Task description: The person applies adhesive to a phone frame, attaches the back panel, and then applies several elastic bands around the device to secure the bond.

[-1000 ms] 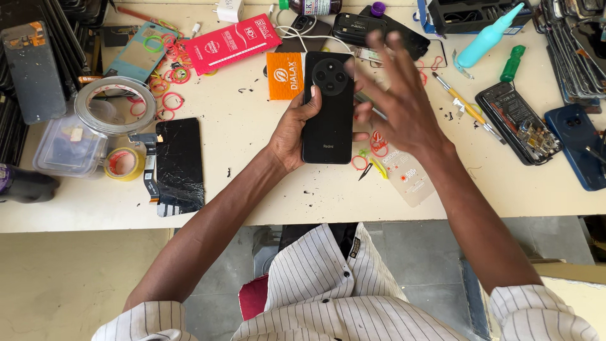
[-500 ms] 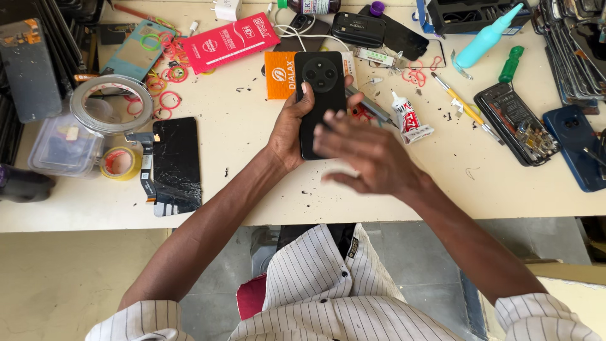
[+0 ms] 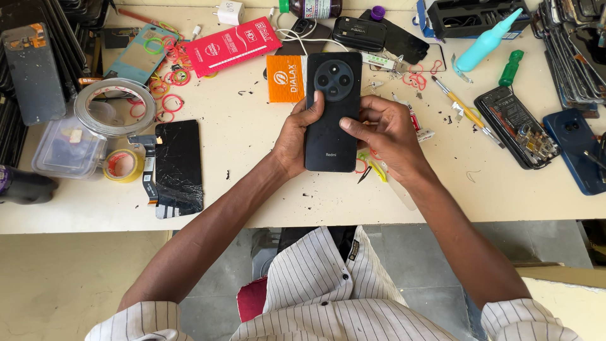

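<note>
A black smartphone lies back-up over the white worktable, its round camera module pointing away from me. My left hand grips its left edge, thumb resting on the back cover. My right hand holds the right edge, with the thumb pressed across the middle of the back. Both hands carry the phone between them just above the tabletop.
A cracked black screen panel lies at the left near tape rolls and a clear plastic box. An opened phone and a blue phone sit at the right. Red and orange packets, rubber bands and a teal bottle crowd the back.
My right hand came down from hovering open above the phone and now grips its right edge. The phone has shifted slightly toward me between both hands.
</note>
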